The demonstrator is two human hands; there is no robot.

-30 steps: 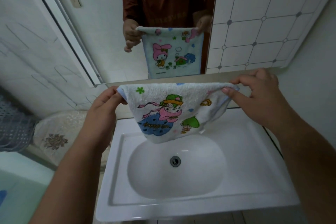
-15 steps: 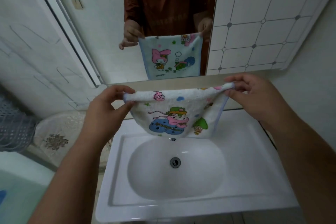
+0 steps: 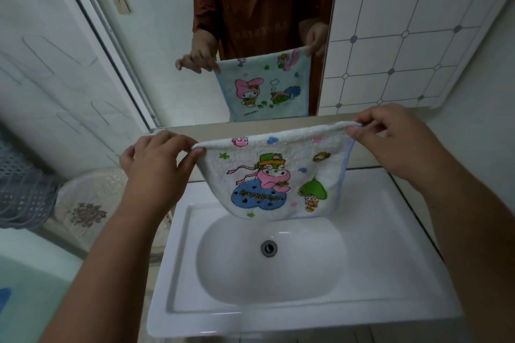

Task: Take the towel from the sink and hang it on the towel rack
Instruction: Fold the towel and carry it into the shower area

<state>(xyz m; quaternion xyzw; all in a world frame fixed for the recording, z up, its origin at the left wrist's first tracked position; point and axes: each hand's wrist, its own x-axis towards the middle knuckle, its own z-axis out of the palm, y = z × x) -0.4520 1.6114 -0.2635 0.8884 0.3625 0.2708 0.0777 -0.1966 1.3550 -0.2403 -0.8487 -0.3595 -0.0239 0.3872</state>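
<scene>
Pinch grip at each top corner: left hand (image 3: 156,159) and right hand (image 3: 390,136) both closed on the towel (image 3: 278,175), thumb against fingertips. Held apart and level, likely to keep the top edge taut and the fold square for draping over a bar. Doubled over, printed side facing back, hanging clear above the sink (image 3: 376,231), bowl empty but for the drain (image 3: 269,248). Mirror (image 3: 167,36) behind repeating the hold. No towel rack visible.

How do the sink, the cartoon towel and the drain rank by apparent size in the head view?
1. sink, largest.
2. cartoon towel, though held nearer the camera, so it looks bigger than it is.
3. drain, smallest.
</scene>
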